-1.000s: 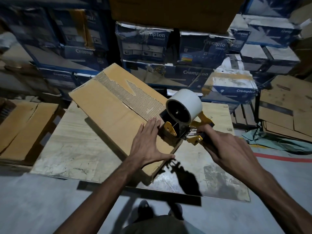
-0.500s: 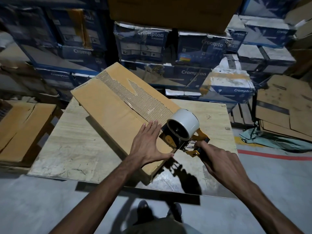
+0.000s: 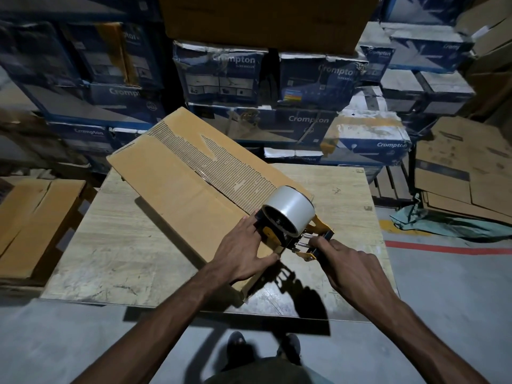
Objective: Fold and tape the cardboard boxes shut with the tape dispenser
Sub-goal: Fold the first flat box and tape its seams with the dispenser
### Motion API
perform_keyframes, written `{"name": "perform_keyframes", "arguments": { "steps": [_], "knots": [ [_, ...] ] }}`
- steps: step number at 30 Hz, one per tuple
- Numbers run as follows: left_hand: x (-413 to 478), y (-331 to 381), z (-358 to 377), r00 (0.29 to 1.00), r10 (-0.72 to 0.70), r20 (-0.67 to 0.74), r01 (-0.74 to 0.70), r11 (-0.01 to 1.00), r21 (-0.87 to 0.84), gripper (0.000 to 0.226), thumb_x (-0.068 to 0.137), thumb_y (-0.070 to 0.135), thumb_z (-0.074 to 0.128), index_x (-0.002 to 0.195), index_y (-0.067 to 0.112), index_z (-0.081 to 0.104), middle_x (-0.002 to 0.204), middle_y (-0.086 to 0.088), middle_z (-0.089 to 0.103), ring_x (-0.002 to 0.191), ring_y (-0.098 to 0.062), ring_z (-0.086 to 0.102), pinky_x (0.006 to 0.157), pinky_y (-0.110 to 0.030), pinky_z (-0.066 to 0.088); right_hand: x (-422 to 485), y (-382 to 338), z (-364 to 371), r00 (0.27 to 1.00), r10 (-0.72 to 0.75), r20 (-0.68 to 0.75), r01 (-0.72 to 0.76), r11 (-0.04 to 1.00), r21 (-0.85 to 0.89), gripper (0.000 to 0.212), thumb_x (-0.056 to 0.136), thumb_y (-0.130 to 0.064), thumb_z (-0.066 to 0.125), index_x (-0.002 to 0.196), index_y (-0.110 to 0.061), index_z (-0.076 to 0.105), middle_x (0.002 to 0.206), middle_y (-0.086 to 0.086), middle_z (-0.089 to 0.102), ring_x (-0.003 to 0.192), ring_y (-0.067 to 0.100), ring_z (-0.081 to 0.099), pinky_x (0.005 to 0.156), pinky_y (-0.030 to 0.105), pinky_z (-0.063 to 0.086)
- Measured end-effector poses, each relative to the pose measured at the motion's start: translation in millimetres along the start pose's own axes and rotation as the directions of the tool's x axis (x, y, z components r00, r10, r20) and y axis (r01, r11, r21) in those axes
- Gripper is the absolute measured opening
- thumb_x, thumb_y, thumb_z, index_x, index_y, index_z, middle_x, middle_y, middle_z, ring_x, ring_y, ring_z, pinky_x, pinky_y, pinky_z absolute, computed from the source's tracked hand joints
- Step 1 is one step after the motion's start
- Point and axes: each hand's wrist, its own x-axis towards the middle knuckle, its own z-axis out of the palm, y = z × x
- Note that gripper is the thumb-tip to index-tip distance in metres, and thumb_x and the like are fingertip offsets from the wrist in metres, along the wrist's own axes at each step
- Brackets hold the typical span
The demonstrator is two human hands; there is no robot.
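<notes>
step: seating tape on box (image 3: 171, 187) end | left hand (image 3: 243, 253) flat, fingers straight | right hand (image 3: 349, 268) clamps dispenser (image 3: 289, 214) | next: probably draw along seam

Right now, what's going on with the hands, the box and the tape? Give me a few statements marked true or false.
1. The left hand presses flat on the cardboard box. True.
2. The right hand holds nothing. False: it grips the tape dispenser by its handle.
3. The tape dispenser lies on the floor. False: it is held at the box's near end.
4. The box lies on a wooden table. True.
5. The stacked boxes behind are blue. True.
</notes>
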Motion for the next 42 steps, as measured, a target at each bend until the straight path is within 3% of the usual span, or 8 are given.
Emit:
{"name": "perform_keyframes", "arguments": {
  "steps": [4,10,13,19,24,31,34,42],
  "knots": [
    [1,-1,-2,1.0,-0.016,0.005,0.016,1.0,0.021,0.091,0.092,0.076,0.041,0.162,0.02,0.027,0.171,-0.001,0.023,0.157,-0.016,0.017,0.13,-0.037,0.008,1,5,-1,1.0,-0.017,0.024,0.018,0.999,-0.03,0.021,0.108,-0.041,0.04,0.128,-0.041,0.038,0.098,-0.005,0.066,0.063,0.025,0.062,0.047,0.032,0.035],
    [2,-7,7,0.995,-0.026,0.096,0.017,0.996,0.086,0.098,0.096,0.079,0.024,0.164,0.021,-0.014,0.171,0.003,-0.022,0.158,-0.011,-0.015,0.13,-0.038,0.001,-44,36,-13,0.997,0.008,0.08,-0.002,0.997,-0.076,0.035,0.097,-0.034,0.061,0.126,-0.043,0.043,0.096,-0.009,0.069,0.056,0.02,0.061,0.042,0.028,0.036],
    [2,-8,8,0.995,-0.016,0.097,0.007,0.995,0.095,0.095,0.097,0.077,0.024,0.164,0.023,-0.016,0.171,0.002,-0.023,0.158,-0.012,-0.016,0.131,-0.041,0.003,-78,53,-13,0.997,0.023,0.075,-0.019,0.999,-0.048,0.047,0.085,-0.025,0.076,0.121,-0.04,0.051,0.091,-0.01,0.071,0.045,0.019,0.056,0.037,0.023,0.026],
    [7,-8,5,0.979,0.162,0.125,-0.172,0.982,0.081,0.078,0.106,0.064,0.027,0.163,0.033,-0.015,0.171,0.007,-0.023,0.158,-0.014,-0.02,0.13,-0.041,-0.003,-100,57,10,0.998,0.055,0.031,-0.056,0.998,0.037,0.05,0.079,-0.02,0.079,0.121,-0.035,0.057,0.093,-0.009,0.071,0.045,0.02,0.058,0.033,0.029,0.037],
    [9,-9,5,0.973,0.177,0.148,-0.19,0.978,0.084,0.076,0.107,0.062,0.025,0.163,0.033,-0.016,0.17,0.009,-0.026,0.157,-0.012,-0.022,0.128,-0.037,-0.008,-89,66,82,0.989,0.066,0.135,-0.09,0.98,0.176,0.057,0.088,-0.024,0.074,0.133,-0.041,0.044,0.106,-0.004,0.071,0.065,0.022,0.068,0.048,0.036,0.052],
    [11,1,2,0.973,0.109,0.205,-0.126,0.989,0.073,0.099,0.088,0.069,0.036,0.162,0.034,-0.019,0.17,0.008,-0.026,0.156,-0.014,-0.024,0.127,-0.037,-0.01,-45,47,137,0.998,0.01,0.064,-0.032,0.936,0.35,0.061,0.085,-0.015,0.078,0.135,-0.03,0.046,0.111,0.008,0.073,0.064,0.029,0.068,0.05,0.037,0.055],
    [11,3,5,0.973,0.074,0.218,-0.093,0.992,0.08,0.108,0.088,0.056,0.055,0.161,0.034,-0.022,0.169,0.007,-0.029,0.155,-0.015,-0.027,0.127,-0.037,-0.012,-43,44,151,0.999,-0.007,0.051,-0.012,0.929,0.371,0.061,0.083,-0.013,0.08,0.132,-0.027,0.046,0.101,0.011,0.073,0.059,0.032,0.066,0.046,0.037,0.053],
    [19,0,4,0.965,0.041,0.258,-0.058,0.997,0.057,0.123,0.077,0.035,0.068,0.162,0.03,-0.022,0.168,0.003,-0.031,0.155,-0.019,-0.028,0.127,-0.039,-0.012,-20,39,152,0.998,0.032,0.06,-0.057,0.869,0.492,0.04,0.094,-0.022,0.055,0.131,-0.025,0.042,0.088,0.008,0.067,0.07,0.031,0.062,0.057,0.043,0.05]
  ]
}}
